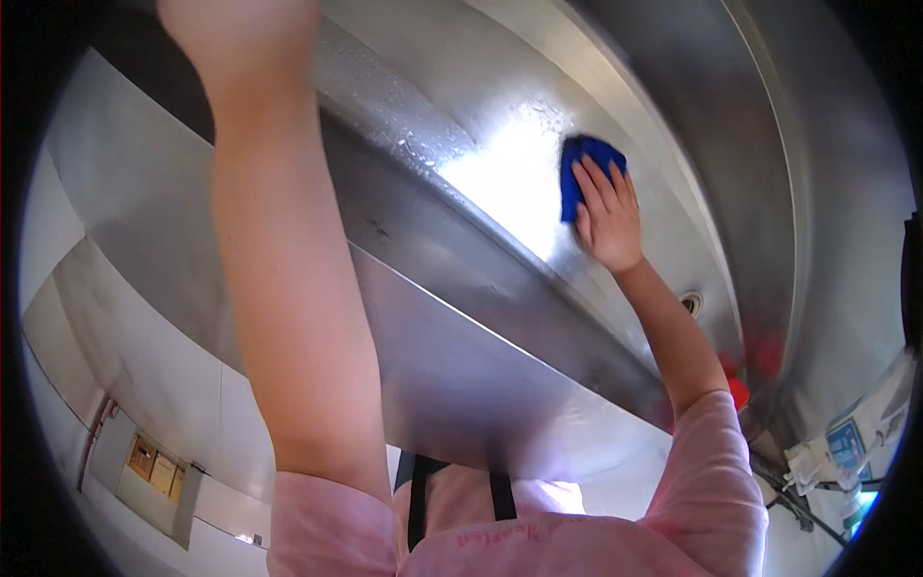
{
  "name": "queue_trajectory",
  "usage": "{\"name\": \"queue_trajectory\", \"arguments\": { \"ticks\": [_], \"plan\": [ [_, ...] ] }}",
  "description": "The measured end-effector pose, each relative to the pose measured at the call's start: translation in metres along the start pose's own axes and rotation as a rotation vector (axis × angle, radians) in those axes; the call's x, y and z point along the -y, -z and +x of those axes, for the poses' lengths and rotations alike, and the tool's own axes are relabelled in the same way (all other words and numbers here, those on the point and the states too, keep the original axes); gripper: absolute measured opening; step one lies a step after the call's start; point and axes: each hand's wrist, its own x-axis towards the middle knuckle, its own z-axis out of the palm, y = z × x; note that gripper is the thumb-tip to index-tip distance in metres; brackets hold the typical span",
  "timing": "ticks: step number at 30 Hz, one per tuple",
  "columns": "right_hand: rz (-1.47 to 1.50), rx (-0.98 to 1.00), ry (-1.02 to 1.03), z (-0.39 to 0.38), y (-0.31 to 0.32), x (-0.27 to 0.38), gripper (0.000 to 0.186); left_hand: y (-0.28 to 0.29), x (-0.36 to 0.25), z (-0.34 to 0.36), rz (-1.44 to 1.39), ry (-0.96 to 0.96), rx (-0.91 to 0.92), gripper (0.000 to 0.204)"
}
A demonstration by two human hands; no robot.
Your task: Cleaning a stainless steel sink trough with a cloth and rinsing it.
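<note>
A blue cloth (594, 152) lies against a wet, shiny metal surface (500, 58), right of a bright glare. My right hand (612, 221) presses on the cloth from above, its fingers stretched over it and the thumb at its lower edge. Water drops show on the metal to the left of the glare. My left arm reaches up across the left side of the view. Only the wrist and the base of my left hand (236, 24) show at the top edge; the fingers are out of view, so what they touch is hidden.
The metal basin has a raised front edge (481, 322) between me and the cloth. A round drain opening (691, 303) lies beside my right forearm. Something red (738, 392) sits near my right elbow. A blue-and-white packet (846, 450) is at the far right.
</note>
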Motion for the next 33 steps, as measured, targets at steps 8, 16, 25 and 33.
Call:
{"name": "queue_trajectory", "arguments": {
  "ticks": [8, 16, 25, 33],
  "plan": [
    [0.086, -0.326, 0.057, 0.237, -0.048, 0.091, 0.050, 0.016, -0.010, 0.008, -0.176, 0.274, 0.123, 0.019],
    [0.528, 0.066, 0.447, 0.176, -0.046, 0.137, 0.055, 0.013, 0.006, 0.014, -0.089, 0.393, -0.033, 0.019],
    [0.188, 0.571, 0.226, -0.101, 0.035, 0.005, 0.061, 0.032, -0.001, 0.021, -0.462, 0.516, 0.208, 0.020],
    [0.079, 0.249, 0.247, 0.025, 0.004, 0.046, 0.058, 0.043, 0.021, 0.024, -0.406, 0.636, -0.148, 0.043]
  ]
}}
